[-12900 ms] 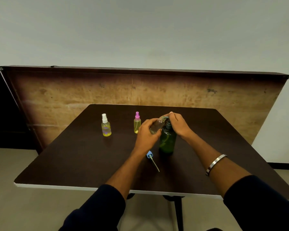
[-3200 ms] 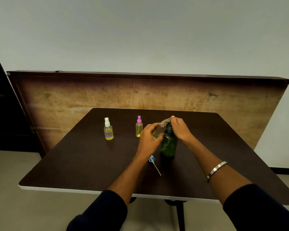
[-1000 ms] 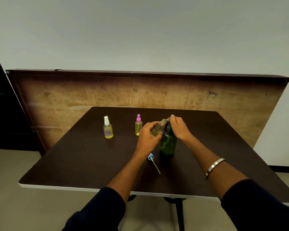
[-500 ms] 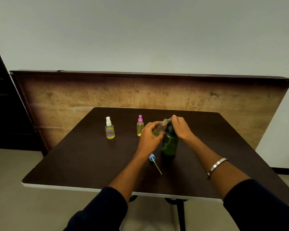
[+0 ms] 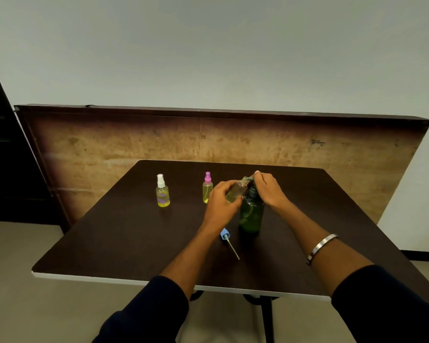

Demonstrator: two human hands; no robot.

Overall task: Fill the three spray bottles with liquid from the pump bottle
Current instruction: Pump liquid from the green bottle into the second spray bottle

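A dark green pump bottle (image 5: 250, 215) stands upright near the middle of the dark table (image 5: 124, 233). My left hand (image 5: 221, 204) grips a small clear spray bottle (image 5: 236, 191) without its cap, tilted with its mouth up against the pump's spout. My right hand (image 5: 269, 191) rests on the pump head with curled fingers. The blue spray cap (image 5: 225, 235) with its dip tube lies on the table in front of the green bottle. Two capped spray bottles with yellow liquid stand behind: one with a white cap (image 5: 162, 193), one with a pink cap (image 5: 207, 188).
A worn wooden board (image 5: 332, 154) stands upright behind the table's far edge. The table's white front edge (image 5: 109, 279) runs close to me. A dark cabinet (image 5: 0, 157) is at the far left.
Both hands stay at the pump bottle as before; only the camera view shifted slightly. The small bottle in my left hand shows a little yellow liquid at its bottom.
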